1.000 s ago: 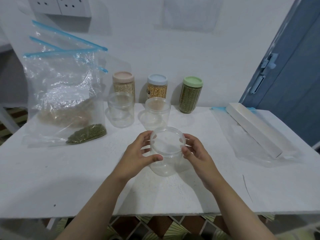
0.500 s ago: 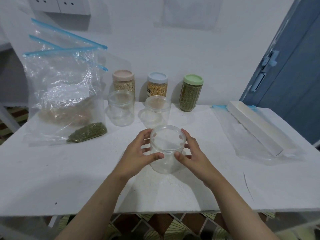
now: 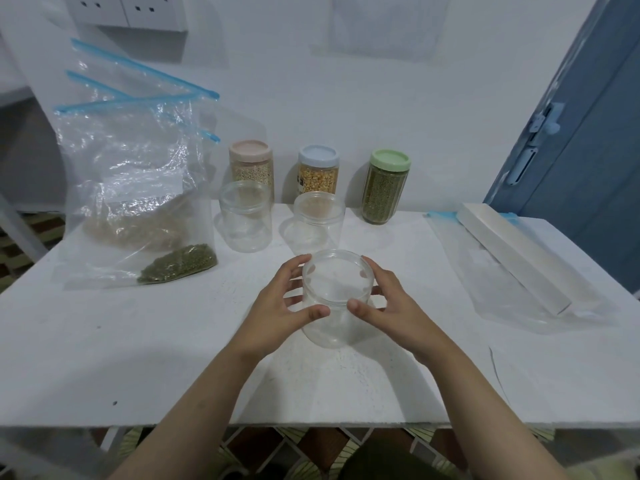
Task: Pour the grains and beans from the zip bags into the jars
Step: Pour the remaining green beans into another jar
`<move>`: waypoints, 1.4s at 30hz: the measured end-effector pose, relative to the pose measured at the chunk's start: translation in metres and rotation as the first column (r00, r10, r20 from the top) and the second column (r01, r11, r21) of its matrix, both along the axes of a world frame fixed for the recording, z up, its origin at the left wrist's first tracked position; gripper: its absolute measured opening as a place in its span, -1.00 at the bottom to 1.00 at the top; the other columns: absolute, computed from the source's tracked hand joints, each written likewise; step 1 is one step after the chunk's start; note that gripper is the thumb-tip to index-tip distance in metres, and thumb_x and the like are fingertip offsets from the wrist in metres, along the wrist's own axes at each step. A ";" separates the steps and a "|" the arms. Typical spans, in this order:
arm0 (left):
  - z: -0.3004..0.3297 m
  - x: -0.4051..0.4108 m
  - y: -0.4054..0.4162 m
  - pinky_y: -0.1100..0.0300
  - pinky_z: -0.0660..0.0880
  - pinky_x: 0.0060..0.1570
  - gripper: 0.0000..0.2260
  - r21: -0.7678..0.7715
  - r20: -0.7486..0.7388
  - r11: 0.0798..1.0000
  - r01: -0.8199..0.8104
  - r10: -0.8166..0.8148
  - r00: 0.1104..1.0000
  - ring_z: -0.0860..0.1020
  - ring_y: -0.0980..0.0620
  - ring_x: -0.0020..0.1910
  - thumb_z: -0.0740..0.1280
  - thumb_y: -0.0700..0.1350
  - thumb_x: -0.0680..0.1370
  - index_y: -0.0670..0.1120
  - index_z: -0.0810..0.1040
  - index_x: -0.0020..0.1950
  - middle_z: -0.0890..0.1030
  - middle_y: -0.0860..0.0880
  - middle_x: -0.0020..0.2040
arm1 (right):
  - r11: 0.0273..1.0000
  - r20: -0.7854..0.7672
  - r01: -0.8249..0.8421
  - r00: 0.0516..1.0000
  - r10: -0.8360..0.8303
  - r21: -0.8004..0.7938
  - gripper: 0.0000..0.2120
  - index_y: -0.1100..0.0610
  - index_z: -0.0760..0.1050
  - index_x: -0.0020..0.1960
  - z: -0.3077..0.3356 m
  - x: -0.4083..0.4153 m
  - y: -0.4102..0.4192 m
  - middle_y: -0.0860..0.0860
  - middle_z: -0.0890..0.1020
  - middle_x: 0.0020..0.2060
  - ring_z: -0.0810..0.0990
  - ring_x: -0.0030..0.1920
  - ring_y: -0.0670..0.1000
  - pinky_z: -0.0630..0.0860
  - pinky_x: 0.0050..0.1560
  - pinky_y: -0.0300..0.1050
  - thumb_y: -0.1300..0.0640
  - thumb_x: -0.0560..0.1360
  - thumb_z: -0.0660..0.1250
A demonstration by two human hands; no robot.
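I held the empty clear jar (image 3: 334, 299) at the centre of the frame, upright on the white table (image 3: 138, 358), its mouth open and facing up. My left hand (image 3: 277, 313) gripped the jar from the left, thumb curled across its near wall and fingers wrapped round the far side just under the rim. My right hand (image 3: 394, 306) gripped it from the right in the same manner, thumb on the near wall close to the left thumb, fingers curved round the back. Both hands were closed on the jar; neither held anything else. Above the jar in the frame stood two more empty clear jars without lids, one left of centre (image 3: 246, 221) and one just right of it (image 3: 318, 223), set near each other but apart. Behind them, against the wall, stood three filled jars in a row: a pink-lidded jar (image 3: 251, 168) of pale grains, a blue-lidded jar (image 3: 318, 173) of yellow kernels, and a green-lidded jar (image 3: 386, 187) of green beans. At the left of the frame the zip bags (image 3: 131, 174) with blue closure strips leaned in a stack; brownish grains lay in the lower part of one, and green beans (image 3: 178, 263) filled the lower right corner of another. At the right of the frame a long white box (image 3: 512, 254) lay on a flat clear bag (image 3: 519, 299).
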State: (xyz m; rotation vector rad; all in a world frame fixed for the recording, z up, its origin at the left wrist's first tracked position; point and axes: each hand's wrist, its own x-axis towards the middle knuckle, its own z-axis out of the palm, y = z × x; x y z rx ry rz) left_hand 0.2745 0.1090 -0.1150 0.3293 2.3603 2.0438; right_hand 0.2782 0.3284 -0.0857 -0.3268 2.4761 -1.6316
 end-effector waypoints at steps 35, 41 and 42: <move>0.005 0.029 0.063 -0.02 0.14 0.54 -0.22 -0.032 -0.002 0.872 -0.489 0.489 0.872 0.12 0.14 0.55 0.25 0.31 0.48 0.16 -0.02 0.61 0.12 0.15 0.57 | 0.901 -0.205 0.425 0.893 -0.402 0.086 -0.42 -0.09 0.28 0.52 -0.027 0.009 0.049 -0.04 0.27 0.40 0.25 0.45 0.08 0.28 0.44 0.05 -0.17 0.55 0.31; 0.050 0.016 0.021 0.04 0.24 0.49 -0.47 0.105 -0.009 0.779 -0.618 0.622 0.783 0.24 0.20 0.46 0.25 0.02 0.65 0.17 0.13 0.58 0.24 0.17 0.50 | 0.944 -0.387 0.310 0.862 -0.328 -0.111 -0.63 -0.13 0.46 0.38 0.031 0.021 -0.010 -0.15 0.41 0.20 0.45 0.17 -0.16 0.32 0.06 -0.55 0.05 0.59 0.33; 0.055 0.014 0.009 0.06 0.25 0.48 -0.50 0.124 -0.030 0.761 -0.636 0.644 0.765 0.25 0.21 0.45 0.25 0.01 0.65 0.17 0.17 0.56 0.24 0.16 0.50 | 0.947 -0.410 0.290 0.854 -0.320 -0.136 -0.65 -0.13 0.47 0.36 0.040 0.020 -0.022 -0.17 0.43 0.19 0.46 0.15 -0.18 0.32 0.04 -0.54 0.06 0.59 0.33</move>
